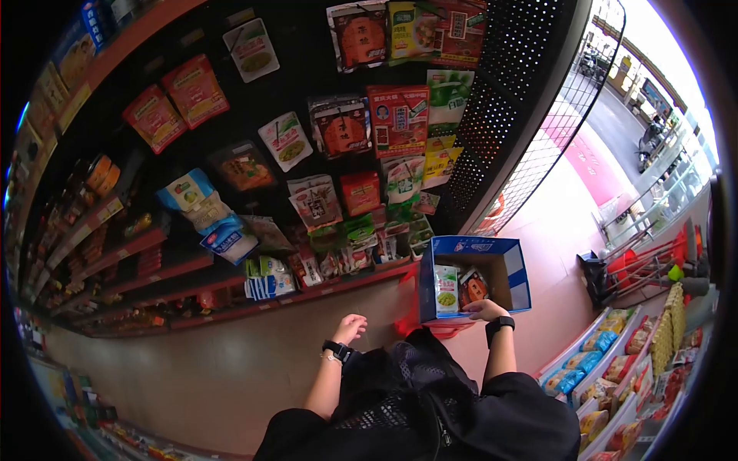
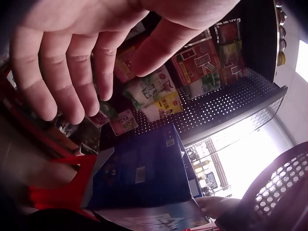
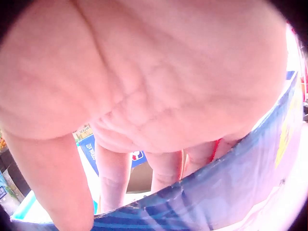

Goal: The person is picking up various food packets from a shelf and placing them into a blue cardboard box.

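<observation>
A blue cardboard box (image 1: 513,267) stands with its top open in front of me. Inside it lie a white-and-green packet (image 1: 446,290) and a dark packet with an orange-red front (image 1: 473,287). My right hand (image 1: 487,310) reaches over the box's near wall, its fingers beside the dark packet. In the right wrist view, the fingers (image 3: 114,180) hang fairly straight down into the box, the thumb apart from them; the fingertips are hidden behind the wall. To the left of the box, my left hand (image 1: 352,329) hovers with relaxed fingers and holds nothing.
Packets hang on a black perforated rack (image 1: 503,73) ahead, above shelves of bagged goods. A red stool-like support (image 1: 446,330) shows under the box. At right, a display of bagged goods (image 1: 615,346) and a red-handled cleaning set (image 1: 638,265) stand near the bright doorway.
</observation>
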{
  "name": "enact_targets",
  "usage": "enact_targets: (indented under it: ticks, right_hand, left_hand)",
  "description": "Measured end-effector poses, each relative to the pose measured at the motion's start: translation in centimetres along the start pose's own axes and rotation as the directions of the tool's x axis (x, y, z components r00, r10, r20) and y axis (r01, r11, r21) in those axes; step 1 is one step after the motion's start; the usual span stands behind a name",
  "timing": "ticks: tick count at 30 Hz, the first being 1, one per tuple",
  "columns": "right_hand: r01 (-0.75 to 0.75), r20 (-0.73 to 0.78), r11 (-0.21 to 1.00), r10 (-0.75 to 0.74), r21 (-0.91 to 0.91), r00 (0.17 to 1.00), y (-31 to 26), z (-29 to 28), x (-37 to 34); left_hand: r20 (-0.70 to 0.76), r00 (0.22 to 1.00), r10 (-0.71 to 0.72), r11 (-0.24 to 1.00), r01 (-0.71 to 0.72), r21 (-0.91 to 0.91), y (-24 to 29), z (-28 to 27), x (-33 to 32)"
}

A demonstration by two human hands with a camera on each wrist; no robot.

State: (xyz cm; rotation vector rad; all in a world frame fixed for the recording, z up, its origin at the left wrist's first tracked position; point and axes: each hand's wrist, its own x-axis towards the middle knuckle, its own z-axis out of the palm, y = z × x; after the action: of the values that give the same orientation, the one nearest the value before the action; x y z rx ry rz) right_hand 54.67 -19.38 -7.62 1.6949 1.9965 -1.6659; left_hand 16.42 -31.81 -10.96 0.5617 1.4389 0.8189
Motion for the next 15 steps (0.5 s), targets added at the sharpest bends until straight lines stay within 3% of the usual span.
enact_targets:
  ticks: [4, 6, 13, 15]
  right_hand:
    - [0.002, -0.024, 1.000, -0.001, 0.022, 1.000, 0.4, 0.1, 0.3]
    - [0.076, -0.102, 0.984, -0.059, 0.163, 0.993, 1.1, 0.1, 0.4]
    - [-0.032, -0.069, 0.987, 0.043, 0.160, 0.997, -2.3, -1.0, -0.3]
    - [-0.186, 0.059, 0.951, 0.206, -0.245, 0.977, -4.4, -2.2, 0.6]
  left_hand:
    - [-0.077, 0.997, -0.015, 0.992, 0.006, -0.124, -0.5, -2.2, -1.7]
    - [-0.111, 0.994, -0.022, 0.991, 0.007, -0.132, -0.7, -3.3, -2.1]
    - [-0.181, 0.978, -0.101, 0.970, 0.056, -0.238, -0.8, -6.5, -2.4]
    - [-0.175, 0.977, -0.124, 0.961, 0.074, -0.266, -0.3, -7.0, -1.6]
